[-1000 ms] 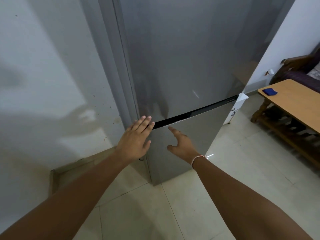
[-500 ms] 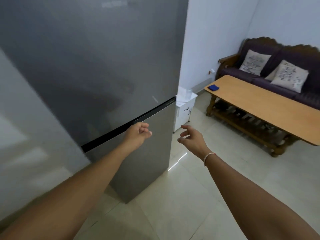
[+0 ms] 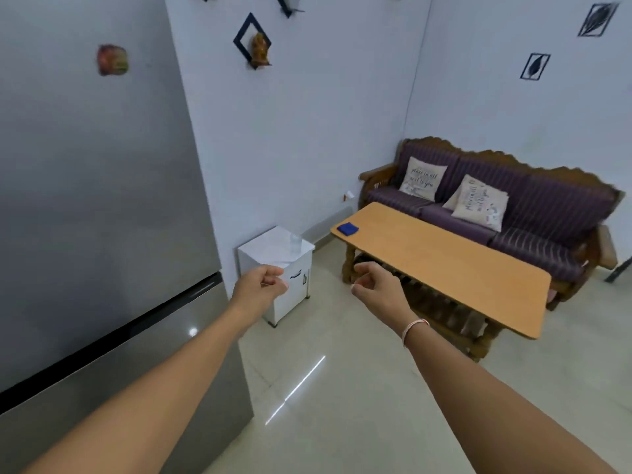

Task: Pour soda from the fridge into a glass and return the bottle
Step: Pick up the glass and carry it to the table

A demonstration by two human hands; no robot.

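The grey fridge fills the left side with both doors closed. A clear glass stands on top of a small white cabinet just right of the fridge. No soda bottle is in view. My left hand hangs in the air in front of the cabinet, off the fridge, its fingers curled into a fist that holds nothing. My right hand hovers further right, near the end of a wooden table, with loosely curved fingers and nothing in it.
A blue cloth lies on the table's far corner. Behind the table stands a purple sofa with two cushions. A magnet sticks to the fridge door. Pale tiled floor stretches between fridge and table.
My view has swung right from the fridge towards the room. My left hand has come off the fridge door seam and curled. Both hands now float past the fridge's right edge.
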